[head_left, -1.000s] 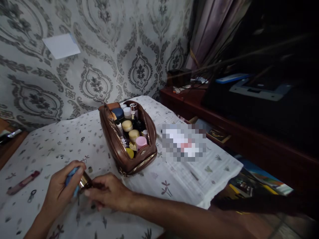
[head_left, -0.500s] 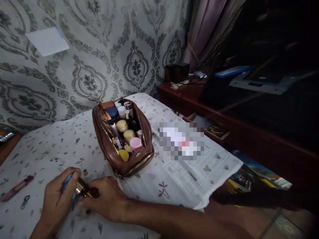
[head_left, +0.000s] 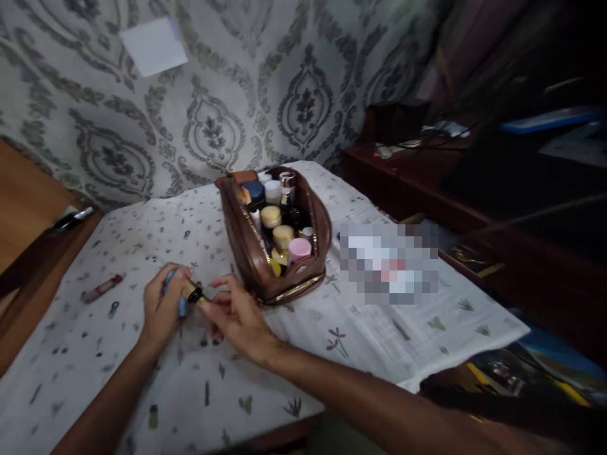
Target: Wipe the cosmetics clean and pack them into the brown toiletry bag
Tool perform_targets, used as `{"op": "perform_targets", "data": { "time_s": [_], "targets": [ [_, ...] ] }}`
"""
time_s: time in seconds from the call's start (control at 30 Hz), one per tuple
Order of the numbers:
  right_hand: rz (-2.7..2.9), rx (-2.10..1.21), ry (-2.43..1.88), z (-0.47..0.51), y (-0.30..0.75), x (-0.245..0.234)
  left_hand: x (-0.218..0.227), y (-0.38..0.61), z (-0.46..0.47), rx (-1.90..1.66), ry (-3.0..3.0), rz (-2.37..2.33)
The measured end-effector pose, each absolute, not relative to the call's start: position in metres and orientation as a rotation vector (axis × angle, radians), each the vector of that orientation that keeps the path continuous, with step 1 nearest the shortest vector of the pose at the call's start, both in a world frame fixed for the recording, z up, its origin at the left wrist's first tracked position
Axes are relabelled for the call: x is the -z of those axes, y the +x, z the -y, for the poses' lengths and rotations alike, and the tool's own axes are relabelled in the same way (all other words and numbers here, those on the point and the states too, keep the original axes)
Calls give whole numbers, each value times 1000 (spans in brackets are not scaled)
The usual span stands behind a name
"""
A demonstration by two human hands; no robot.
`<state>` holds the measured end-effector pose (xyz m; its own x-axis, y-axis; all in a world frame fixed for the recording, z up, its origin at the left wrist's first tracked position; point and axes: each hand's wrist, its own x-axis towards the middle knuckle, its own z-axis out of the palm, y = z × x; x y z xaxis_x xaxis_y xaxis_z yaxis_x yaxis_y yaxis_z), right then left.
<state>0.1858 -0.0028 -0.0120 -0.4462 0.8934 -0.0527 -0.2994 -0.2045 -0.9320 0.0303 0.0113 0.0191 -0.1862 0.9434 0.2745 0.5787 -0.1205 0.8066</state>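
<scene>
- The left hand [head_left: 164,303] is clamped around a gold-and-black bottle [head_left: 188,291], a blue cloth [head_left: 182,307] bunched in the same grip.
- The right hand [head_left: 239,319] has its thumb at the bottle's dark end; whether its grip pinches I cannot tell. Any print there is too small to read.
- Just beyond, a brown bag [head_left: 244,251] gapes, holding a pink-lidded jar [head_left: 300,251] and gold-lidded jars [head_left: 283,236], labels illegible.
- A pinkish tube [head_left: 102,288] lies left on the cloth-covered worktop [head_left: 379,354].
- Right of the bag, pixelation masks an item [head_left: 389,263] and its markings.
</scene>
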Motion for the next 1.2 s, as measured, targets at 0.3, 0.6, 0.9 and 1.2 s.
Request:
{"op": "perform_targets", "data": {
  "time_s": [0.3, 0.6, 0.9, 1.2],
  "targets": [
    [1216, -1705, -591, -2, 185, 10, -12, 37, -12, -1402, 1218, -1394],
    [1521, -1089, -696, -5, 189, 17, 2, 53, 2, -1120, 1026, -1172],
    [1648, -1370, -777, -6, 191, 17, -3, 34, 3, -1486, 1355, -1334],
    [1808, -1168, -910, -6, 193, 17, -12, 20, 3, -1101, 2041, -1446]
  ]
}}
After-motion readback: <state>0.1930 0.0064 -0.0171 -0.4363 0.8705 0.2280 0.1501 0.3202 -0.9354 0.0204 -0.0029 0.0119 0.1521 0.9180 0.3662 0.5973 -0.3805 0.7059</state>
